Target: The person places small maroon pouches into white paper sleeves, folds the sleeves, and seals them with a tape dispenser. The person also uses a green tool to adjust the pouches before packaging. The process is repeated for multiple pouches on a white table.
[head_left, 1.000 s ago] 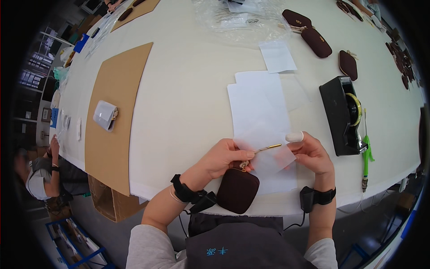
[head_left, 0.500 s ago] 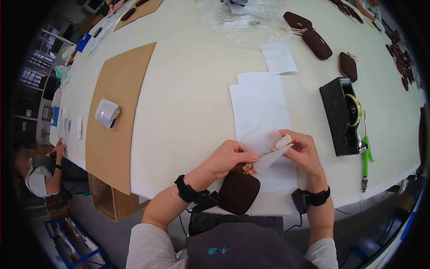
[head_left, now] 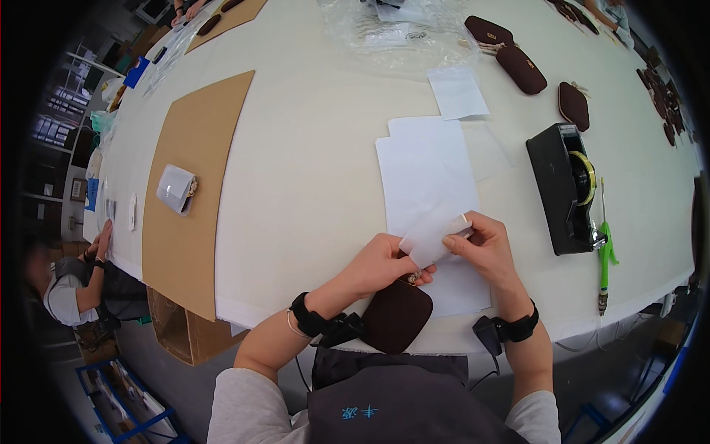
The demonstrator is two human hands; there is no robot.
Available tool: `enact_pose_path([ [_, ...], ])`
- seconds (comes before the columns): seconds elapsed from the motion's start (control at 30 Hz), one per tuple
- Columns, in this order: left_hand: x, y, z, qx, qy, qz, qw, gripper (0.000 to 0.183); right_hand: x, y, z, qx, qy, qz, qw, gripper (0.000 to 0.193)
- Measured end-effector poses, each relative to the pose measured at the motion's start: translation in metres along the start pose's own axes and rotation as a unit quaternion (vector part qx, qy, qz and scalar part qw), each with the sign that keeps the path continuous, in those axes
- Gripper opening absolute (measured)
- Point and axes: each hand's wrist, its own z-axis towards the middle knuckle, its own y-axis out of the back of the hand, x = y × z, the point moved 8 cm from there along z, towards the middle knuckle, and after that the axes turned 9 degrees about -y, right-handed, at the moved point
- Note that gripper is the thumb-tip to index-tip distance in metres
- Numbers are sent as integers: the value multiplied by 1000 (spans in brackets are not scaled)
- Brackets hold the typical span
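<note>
A dark brown pouch (head_left: 397,318) rests at the table's front edge, in front of my body. From its top runs a braided cord strap, now mostly covered by a translucent white wrapping sheet (head_left: 427,240). My left hand (head_left: 373,265) is closed just above the pouch, pinching the near side of the sheet and the strap by its gold fitting (head_left: 412,278). On the other side my right hand (head_left: 487,248) grips the sheet folded round the strap's pale end, its thumb pressed on top. White paper sheets (head_left: 429,174) lie beneath and beyond both hands.
A black tape dispenser (head_left: 551,192) and a green-handled tool (head_left: 605,248) stand at the right. Several brown pouches (head_left: 521,70) lie far right. On the left, cardboard (head_left: 188,251) carries a wrapped bundle (head_left: 176,190). Clear plastic bags (head_left: 347,33) lie at the back.
The sheet has been folded over the strap, hiding the braid that showed before. My right hand has shifted slightly left, its thumb now over the sheet. My left hand keeps its hold.
</note>
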Motion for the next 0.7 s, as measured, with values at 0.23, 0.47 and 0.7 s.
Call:
enact_pose_path([
  [0.23, -6, -3, -7, -1, -18, 43, 999, 26, 7, -3, 0, -27, 17, -1, 999, 23],
  [0.47, 2, 3, -4, -59, -31, 51, 996, 21, 6, -4, -1, -20, 3, 51, 998, 45],
  [0.7, -6, 6, -9, -83, -47, 41, 995, 22, 3, 5, -3, 10, -101, 61, 993, 44],
])
